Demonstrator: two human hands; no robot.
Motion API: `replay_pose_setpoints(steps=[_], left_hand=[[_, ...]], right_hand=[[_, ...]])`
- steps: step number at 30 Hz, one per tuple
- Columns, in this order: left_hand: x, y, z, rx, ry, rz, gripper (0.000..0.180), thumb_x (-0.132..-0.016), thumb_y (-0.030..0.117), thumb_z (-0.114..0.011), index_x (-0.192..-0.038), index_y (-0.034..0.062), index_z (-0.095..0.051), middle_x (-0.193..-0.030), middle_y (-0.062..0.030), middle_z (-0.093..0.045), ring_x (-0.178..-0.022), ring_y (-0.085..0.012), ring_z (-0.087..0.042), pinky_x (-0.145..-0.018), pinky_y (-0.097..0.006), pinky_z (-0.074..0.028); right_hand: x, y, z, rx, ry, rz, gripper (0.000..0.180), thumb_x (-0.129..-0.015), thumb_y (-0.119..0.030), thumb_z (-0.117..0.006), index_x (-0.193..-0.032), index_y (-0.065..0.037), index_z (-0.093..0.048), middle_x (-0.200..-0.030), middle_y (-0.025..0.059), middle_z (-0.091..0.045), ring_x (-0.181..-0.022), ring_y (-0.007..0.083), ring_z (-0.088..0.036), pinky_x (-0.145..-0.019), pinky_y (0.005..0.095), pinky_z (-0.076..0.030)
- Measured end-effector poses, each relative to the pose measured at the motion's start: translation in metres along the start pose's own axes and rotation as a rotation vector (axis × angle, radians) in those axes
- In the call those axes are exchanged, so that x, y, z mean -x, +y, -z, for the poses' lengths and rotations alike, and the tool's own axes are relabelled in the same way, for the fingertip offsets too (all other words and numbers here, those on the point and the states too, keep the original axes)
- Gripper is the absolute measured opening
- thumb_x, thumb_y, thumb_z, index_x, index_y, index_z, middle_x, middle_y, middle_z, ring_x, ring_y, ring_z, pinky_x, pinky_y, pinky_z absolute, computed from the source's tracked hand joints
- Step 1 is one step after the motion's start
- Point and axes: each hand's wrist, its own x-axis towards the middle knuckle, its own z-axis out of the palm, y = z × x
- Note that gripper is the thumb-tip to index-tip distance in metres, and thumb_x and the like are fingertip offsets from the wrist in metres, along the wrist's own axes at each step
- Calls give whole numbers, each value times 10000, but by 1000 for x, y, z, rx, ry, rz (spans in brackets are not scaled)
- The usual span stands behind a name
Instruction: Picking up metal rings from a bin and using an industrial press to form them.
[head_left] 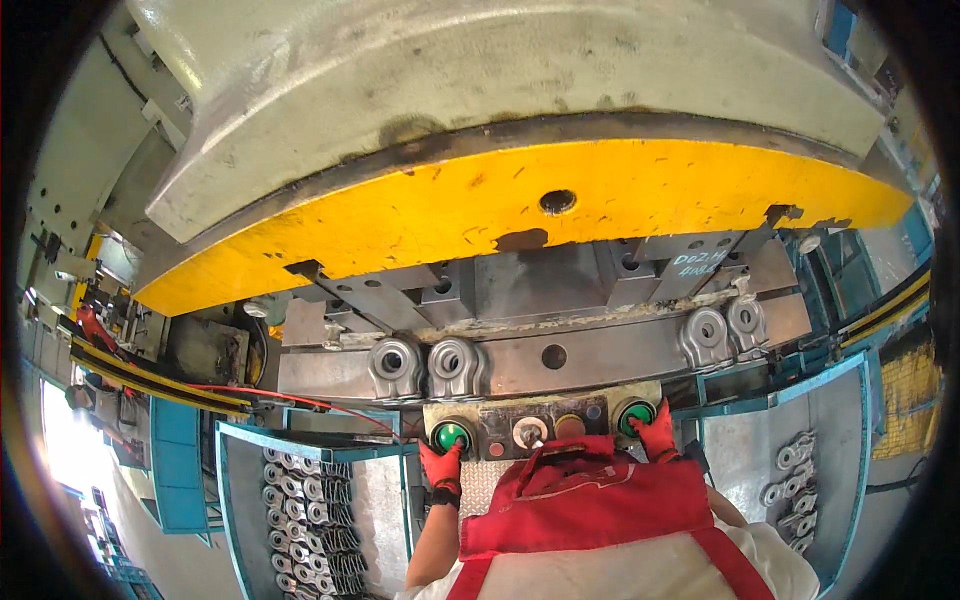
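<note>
Press shop, yellow-faced press point(520, 205) overhead. My left hand point(441, 466) presses flat on the left green button point(450, 436), right hand point(657, 432) on the right green button point(636, 415); neither grip holds anything. Buttons lie directly ahead, level.

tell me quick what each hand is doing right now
left hand: red-gloved, holds nothing, fingers on the left green button
right hand: red-gloved, holds nothing, fingers on the right green button
</note>
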Motion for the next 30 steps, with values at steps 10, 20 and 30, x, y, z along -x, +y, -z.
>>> replay_pose_setpoints(steps=[10,20,30], left_hand=[[8,29,20,-117,-25,-90,945,-587,401,-737,-1301,1,-264,-1268,-260,-359,-1182,-364,-357,-961,-378,-317],[56,299,42,-38,-416,-976,588,-734,284,-627,-1221,30,-417,-1116,-214,-520,-1025,-327,-511,-868,-370,-403],[-53,520,-108,-571,188,-1060,920,-669,592,-546,-1294,-26,-275,-1193,-301,-418,-1128,-358,-425,-922,-373,-373]], right_hand=[[-9,23,-8,-186,-73,20,952,-587,-273,-748,-1310,22,-202,-1217,275,-375,-1145,386,-367,-943,402,-330],[-2,6,8,-135,-84,44,957,-589,-307,-747,-1290,68,-215,-1238,280,-367,-1172,359,-358,-944,383,-332],[26,-7,20,-135,-52,-71,847,-683,-327,-698,-1294,49,-249,-1268,240,-364,-1178,317,-369,-970,361,-305]])
